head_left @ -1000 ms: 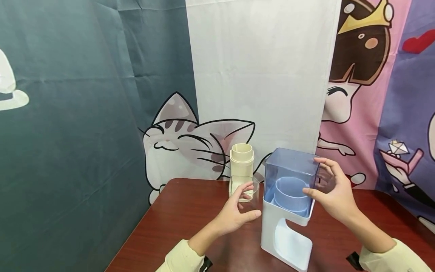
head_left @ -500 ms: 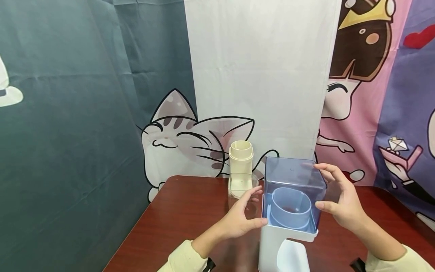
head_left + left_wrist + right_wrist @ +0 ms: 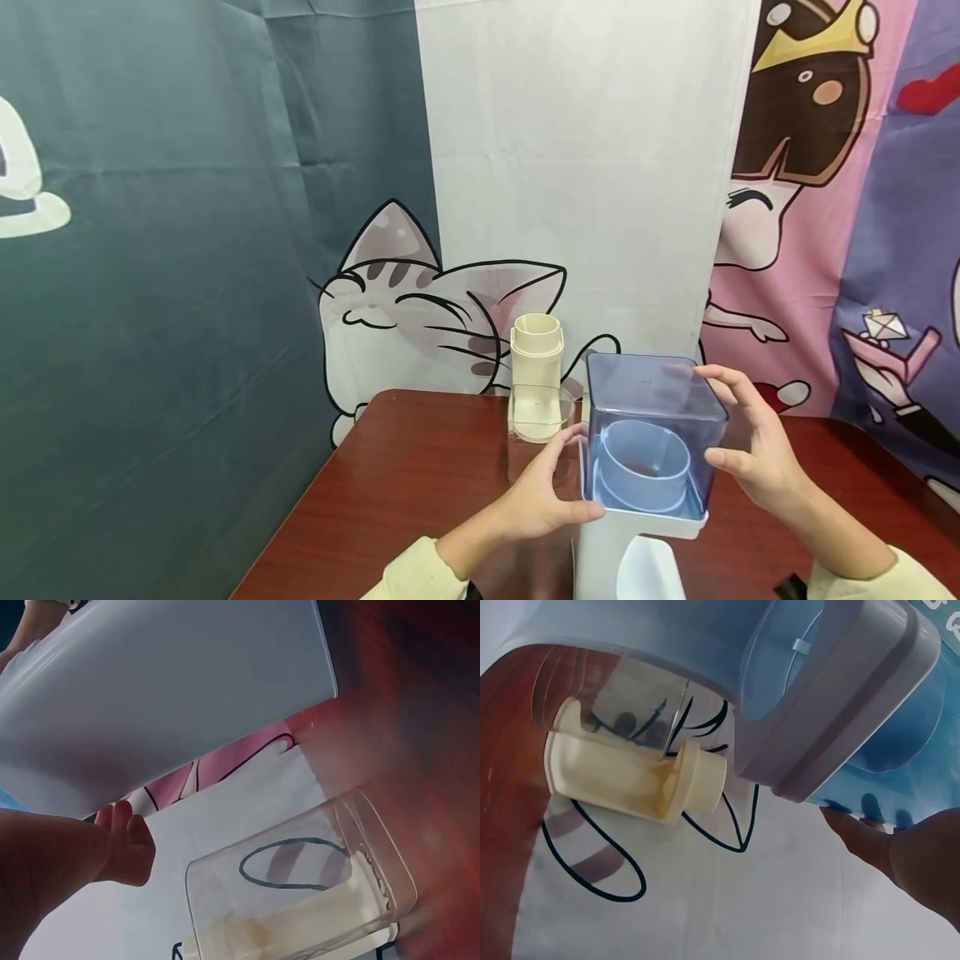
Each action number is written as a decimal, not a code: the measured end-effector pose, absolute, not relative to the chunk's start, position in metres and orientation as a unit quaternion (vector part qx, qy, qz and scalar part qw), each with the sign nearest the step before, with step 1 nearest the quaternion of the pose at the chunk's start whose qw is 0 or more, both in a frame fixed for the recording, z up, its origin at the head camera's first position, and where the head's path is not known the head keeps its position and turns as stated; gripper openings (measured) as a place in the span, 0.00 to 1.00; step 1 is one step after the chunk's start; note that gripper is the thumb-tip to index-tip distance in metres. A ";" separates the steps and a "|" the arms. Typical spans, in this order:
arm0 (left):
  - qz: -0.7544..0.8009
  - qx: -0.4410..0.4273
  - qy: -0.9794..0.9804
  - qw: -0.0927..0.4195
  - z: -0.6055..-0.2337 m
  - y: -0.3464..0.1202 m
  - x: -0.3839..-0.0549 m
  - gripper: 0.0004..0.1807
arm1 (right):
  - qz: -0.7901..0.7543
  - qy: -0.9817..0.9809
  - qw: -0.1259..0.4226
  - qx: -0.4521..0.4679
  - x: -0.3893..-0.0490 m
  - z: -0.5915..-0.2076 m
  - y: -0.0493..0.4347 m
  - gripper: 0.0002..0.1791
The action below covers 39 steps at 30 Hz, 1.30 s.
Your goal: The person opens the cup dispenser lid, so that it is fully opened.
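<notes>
The blue-topped dispenser (image 3: 656,523) sits right between both sets of fingers, left hand (image 3: 536,496) and right hand (image 3: 761,458) spread wide but bent around opposite sides, probably to keep that boxy thing level. Just past the left fingertips there's a cream stand (image 3: 537,367) with a clear container (image 3: 225,881), likely parked there out of the way.

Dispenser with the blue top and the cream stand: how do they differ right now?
Colour: the dispenser is white with a see-through blue top; the stand is cream. Shape: the dispenser ends in a boxy top, the stand in an open round tube. Handling: the left hand and right hand grip the dispenser; neither touches the stand. Shared: each has a round collar.
</notes>
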State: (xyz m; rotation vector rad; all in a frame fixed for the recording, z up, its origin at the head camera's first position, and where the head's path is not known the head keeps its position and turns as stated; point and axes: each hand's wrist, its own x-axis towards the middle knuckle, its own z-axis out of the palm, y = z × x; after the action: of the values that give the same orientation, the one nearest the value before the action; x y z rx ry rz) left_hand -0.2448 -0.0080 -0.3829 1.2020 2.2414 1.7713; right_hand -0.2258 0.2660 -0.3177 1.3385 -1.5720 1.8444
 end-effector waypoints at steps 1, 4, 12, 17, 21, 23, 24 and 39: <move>0.577 0.389 0.718 0.024 -0.383 -0.007 -0.245 0.49 | 0.652 -0.558 0.188 0.478 -0.226 -0.318 0.266 0.41; 0.596 0.390 0.701 0.033 -0.384 -0.005 -0.246 0.49 | 0.640 -0.561 0.193 0.488 -0.229 -0.321 0.267 0.44; 0.599 0.388 0.700 0.038 -0.384 0.004 -0.248 0.48 | 0.608 -0.642 0.204 0.420 -0.218 -0.325 0.270 0.67; 0.583 0.391 0.711 0.035 -0.385 0.015 -0.246 0.49 | 0.604 -0.666 0.209 0.385 -0.207 -0.327 0.278 0.68; 0.574 0.390 0.720 0.029 -0.385 0.022 -0.245 0.48 | 0.610 -0.643 0.221 0.408 -0.207 -0.330 0.282 0.68; 0.571 0.387 0.724 0.024 -0.385 0.021 -0.244 0.47 | 0.609 -0.648 0.221 0.400 -0.207 -0.332 0.282 0.67; 0.573 0.386 0.723 0.024 -0.386 0.020 -0.244 0.47 | 0.608 -0.649 0.222 0.400 -0.208 -0.332 0.280 0.67; 0.616 0.356 0.702 0.034 -0.390 0.002 -0.239 0.47 | 0.594 -0.673 0.210 0.387 -0.216 -0.334 0.263 0.65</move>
State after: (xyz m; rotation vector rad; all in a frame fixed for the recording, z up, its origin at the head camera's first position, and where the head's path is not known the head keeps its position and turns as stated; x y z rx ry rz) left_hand -0.2391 0.0025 -0.3901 1.0954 2.1592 1.8932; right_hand -0.2158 0.2633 -0.3345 1.0758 -1.8727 1.6522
